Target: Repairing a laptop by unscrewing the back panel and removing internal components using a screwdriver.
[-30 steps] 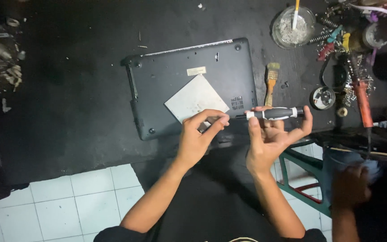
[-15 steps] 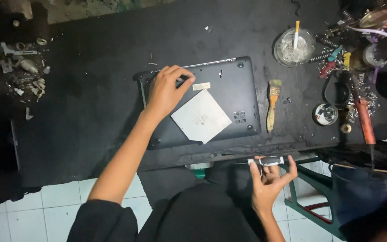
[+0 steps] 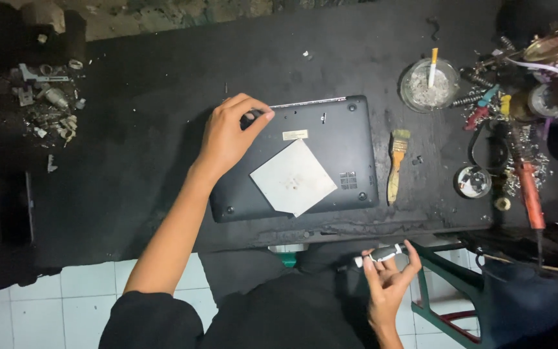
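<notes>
A dark laptop (image 3: 337,139) lies bottom side up on the black workbench (image 3: 150,84). A square grey sheet (image 3: 293,177) rests on its base. My left hand (image 3: 227,136) reaches over the laptop's far left corner, fingertips pinched on something small and dark at the edge there. My right hand (image 3: 389,278) is below the bench's front edge, over my lap, and holds a black screwdriver with a white tip (image 3: 379,256).
A wooden-handled paintbrush (image 3: 395,165) lies right of the laptop. A glass ashtray (image 3: 429,85) with a cigarette stands behind it. Tools, cables and a red-handled soldering iron (image 3: 529,190) crowd the right side. Small metal parts (image 3: 50,106) lie at far left. White floor tiles show below.
My left hand went from the laptop's near edge to its far left corner and now pinches there. My right hand dropped with the screwdriver from the bench edge down to my lap.
</notes>
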